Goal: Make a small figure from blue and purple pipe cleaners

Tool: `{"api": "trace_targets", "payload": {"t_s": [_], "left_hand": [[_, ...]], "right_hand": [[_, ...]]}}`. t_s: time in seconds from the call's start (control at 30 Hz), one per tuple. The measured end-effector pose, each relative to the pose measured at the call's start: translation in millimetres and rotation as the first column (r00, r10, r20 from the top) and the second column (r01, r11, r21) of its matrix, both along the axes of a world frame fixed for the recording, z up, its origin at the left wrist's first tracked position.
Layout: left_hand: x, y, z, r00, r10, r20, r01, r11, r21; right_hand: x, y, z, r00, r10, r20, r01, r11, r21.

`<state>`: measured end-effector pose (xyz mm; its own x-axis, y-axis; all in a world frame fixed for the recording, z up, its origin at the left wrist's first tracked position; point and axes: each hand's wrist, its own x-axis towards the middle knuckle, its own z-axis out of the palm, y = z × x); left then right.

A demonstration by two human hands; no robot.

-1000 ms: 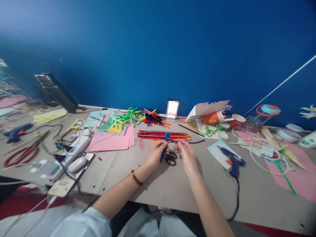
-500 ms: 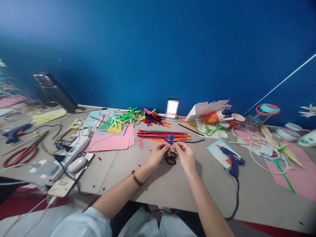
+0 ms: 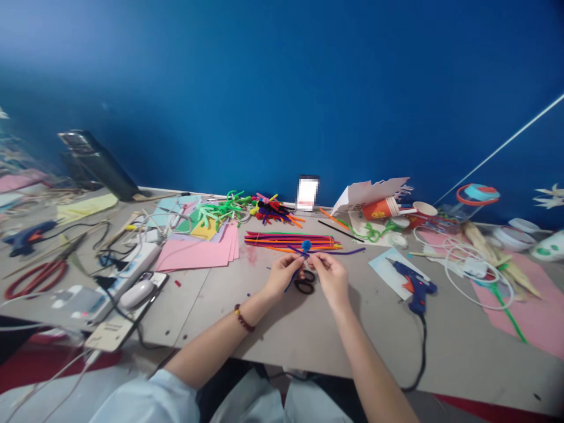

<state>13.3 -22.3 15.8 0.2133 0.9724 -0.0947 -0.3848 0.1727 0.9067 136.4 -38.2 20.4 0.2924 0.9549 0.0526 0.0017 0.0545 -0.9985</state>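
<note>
Both hands meet at the middle of the table around a small figure of purple pipe cleaner topped by a fuzzy blue ball (image 3: 306,246). My left hand (image 3: 284,274) pinches the purple pipe cleaner (image 3: 288,284) between thumb and fingers, one end hanging below. Opposite it, the fingertips of my right hand (image 3: 328,276) are pressed together on the same piece, just under the ball. Black-handled scissors (image 3: 305,283) lie on the table beneath the hands, their blades hidden. Behind the hands rests a bundle of red, orange and purple pipe cleaners (image 3: 286,239).
A blue glue gun (image 3: 416,285) lies on paper at the right, its cord running off the front edge. Left are pink paper sheets (image 3: 198,252), a power strip (image 3: 127,276), a phone with a mouse (image 3: 137,293) on it, and red-handled scissors (image 3: 37,279). A lit phone (image 3: 307,192) leans against the wall.
</note>
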Motion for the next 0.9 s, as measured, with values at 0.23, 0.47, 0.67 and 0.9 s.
{"api": "trace_targets", "payload": {"t_s": [0.23, 0.47, 0.67, 0.9], "left_hand": [[-1.1, 0.9, -2.2, 0.996, 0.007, 0.087, 0.000, 0.997, -0.082], [-2.3, 5.0, -6.3, 0.992, 0.024, 0.123, -0.011, 0.994, -0.108], [-2.5, 5.1, -6.0, 0.994, 0.028, 0.109, -0.018, 0.995, -0.099], [-2.1, 1.3, -1.0, 1.000, 0.001, -0.003, -0.001, 0.999, 0.032]], "right_hand": [[6.3, 2.4, -0.4, 0.995, -0.096, -0.033, 0.097, 0.995, 0.034], [11.1, 5.9, -3.6, 0.976, -0.151, -0.155, 0.156, 0.988, 0.022], [6.2, 5.2, -1.4, 0.993, -0.077, -0.086, 0.078, 0.997, 0.007], [2.6, 1.5, 0.8, 0.993, -0.007, 0.118, 0.000, 0.998, 0.065]]}}
